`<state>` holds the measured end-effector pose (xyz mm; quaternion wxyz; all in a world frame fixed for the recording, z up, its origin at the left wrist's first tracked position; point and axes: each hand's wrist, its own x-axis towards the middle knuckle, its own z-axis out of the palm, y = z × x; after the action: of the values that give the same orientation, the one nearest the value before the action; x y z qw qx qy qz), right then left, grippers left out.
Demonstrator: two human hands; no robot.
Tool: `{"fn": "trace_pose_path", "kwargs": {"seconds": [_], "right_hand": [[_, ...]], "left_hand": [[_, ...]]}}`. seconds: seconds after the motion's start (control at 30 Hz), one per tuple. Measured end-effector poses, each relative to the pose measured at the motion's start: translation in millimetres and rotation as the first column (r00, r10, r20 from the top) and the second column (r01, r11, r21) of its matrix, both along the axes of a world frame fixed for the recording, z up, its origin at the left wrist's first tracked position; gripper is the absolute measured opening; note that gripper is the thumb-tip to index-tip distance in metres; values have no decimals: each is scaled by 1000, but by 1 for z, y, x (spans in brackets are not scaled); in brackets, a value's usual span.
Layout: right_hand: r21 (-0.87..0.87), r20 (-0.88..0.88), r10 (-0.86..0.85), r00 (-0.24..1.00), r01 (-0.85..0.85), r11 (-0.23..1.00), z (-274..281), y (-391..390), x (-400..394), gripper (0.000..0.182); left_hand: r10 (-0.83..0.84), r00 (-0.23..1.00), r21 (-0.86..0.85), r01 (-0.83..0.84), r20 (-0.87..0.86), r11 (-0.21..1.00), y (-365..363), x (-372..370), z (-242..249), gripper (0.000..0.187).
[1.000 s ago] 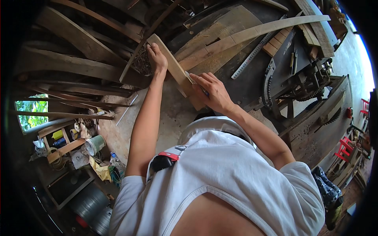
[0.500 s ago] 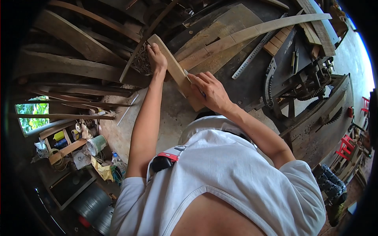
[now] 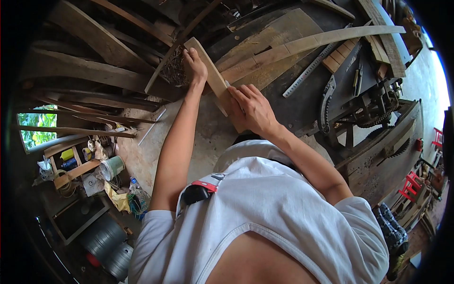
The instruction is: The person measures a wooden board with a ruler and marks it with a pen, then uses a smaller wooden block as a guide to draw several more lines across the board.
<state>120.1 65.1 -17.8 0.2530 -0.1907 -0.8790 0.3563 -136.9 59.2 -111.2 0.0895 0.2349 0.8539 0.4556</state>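
Note:
My left hand [image 3: 196, 64] grips the upper part of a short pale wooden plank [image 3: 210, 71] that slants across the edge of a dark workbench [image 3: 293, 102]. My right hand [image 3: 253, 111] rests on the lower part of the same plank. Its fingers are closed around a thin pencil-like tool whose pale tip [image 3: 226, 85] touches the plank's face. I cannot tell exactly what the tool is. The plank's lower end is hidden under my right hand.
A long curved wooden strip [image 3: 321, 37], a metal ruler [image 3: 312, 68] and a toothed saw blade [image 3: 326, 102] lie on the bench. Rough planks [image 3: 94, 71] are stacked at the left. A tin can [image 3: 111, 166] and a bottle [image 3: 135, 185] sit on the floor; red chairs [image 3: 410, 187] at right.
My right hand has slid up the plank toward my left hand, with the tool tip moving along the wood. My left hand keeps its grip.

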Motion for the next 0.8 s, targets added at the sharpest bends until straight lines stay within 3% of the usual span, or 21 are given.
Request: {"fn": "trace_pose_path", "kwargs": {"seconds": [0.1, 0.17, 0.37, 0.57, 0.63, 0.8], "right_hand": [[27, -11, -12, 1000, 12, 1000, -6, 7, -23, 32], [19, -12, -5, 1000, 6, 1000, -2, 7, -20, 31], [-12, -59, -3, 998, 2, 1000, -1, 2, -8, 30], [-21, -1, 2, 1000, -2, 1000, 1, 1, -3, 35], [-44, 9, 20, 1000, -20, 999, 3, -1, 3, 33], [-3, -77, -17, 997, 17, 1000, -3, 7, -21, 32]], "left_hand": [[-10, 999, 13, 11, -48, 1000, -2, 6, 11, 67], [-34, 997, -28, 37, 74, 999, -4, 19, 41, 65], [7, 999, -23, -8, -53, 1000, -3, 21, 34, 64], [14, 1000, 24, -14, 0, 1000, 1, 13, 23, 64], [1, 999, 119, 3, -38, 993, 1, 13, 16, 65], [26, 999, 69, -24, -24, 997, 0, 20, 23, 67]]}}
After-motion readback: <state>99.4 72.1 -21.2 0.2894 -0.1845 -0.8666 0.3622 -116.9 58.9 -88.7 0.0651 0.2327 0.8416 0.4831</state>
